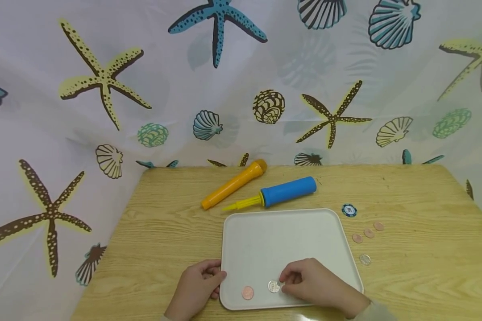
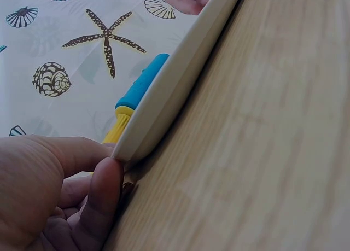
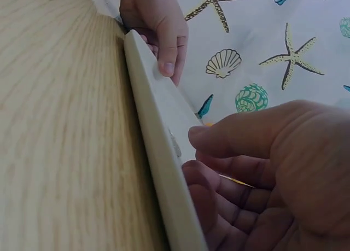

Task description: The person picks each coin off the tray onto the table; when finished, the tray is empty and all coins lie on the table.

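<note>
Light: bright, even and diffuse; no glare.
Shadows: faint and soft.
Head view: sharp at centre, with wide-angle bending towards the edges.
Wrist views: near hands and wood grain are soft and out of focus.

Both hands are bare, with a pale sleeve cuff (image 1: 375,310) at the right wrist.

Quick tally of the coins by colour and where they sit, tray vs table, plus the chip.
Copper coins on the table: 3
Silver coin on the table: 1
Copper coin in the white tray: 1
Silver coin in the tray, at the right hand's fingers: 1
Blue poker chip: 1
Total: 7
</note>
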Motion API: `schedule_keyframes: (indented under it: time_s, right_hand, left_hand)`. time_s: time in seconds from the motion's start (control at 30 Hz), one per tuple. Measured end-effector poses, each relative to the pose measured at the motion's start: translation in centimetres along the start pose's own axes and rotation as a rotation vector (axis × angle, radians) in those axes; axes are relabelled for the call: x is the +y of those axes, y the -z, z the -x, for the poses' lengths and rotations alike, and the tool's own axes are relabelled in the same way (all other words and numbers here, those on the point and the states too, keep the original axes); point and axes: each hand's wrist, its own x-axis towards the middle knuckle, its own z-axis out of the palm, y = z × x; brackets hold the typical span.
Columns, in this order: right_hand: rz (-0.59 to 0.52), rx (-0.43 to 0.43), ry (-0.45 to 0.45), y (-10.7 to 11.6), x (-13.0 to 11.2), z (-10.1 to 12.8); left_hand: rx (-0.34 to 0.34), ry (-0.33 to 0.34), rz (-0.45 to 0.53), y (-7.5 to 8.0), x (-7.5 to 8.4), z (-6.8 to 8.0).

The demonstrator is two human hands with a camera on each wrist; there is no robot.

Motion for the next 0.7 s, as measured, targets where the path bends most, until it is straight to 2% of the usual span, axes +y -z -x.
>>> schedule_keyframes:
  time_s: [0.43, 0.7]
  right_hand:
    - [0.08, -0.033, -0.005, -0.8, -0.3, -1.0]
    - [0.12, -0.02, -0.007, -1.1, -0.6, -1.3]
  left_hand:
    - [-0.008, -0.006, -0.007, 0.0, -0.1, -0.2]
    - [-0.013, -0.013, 0.005, -0.1, -0.5, -0.3]
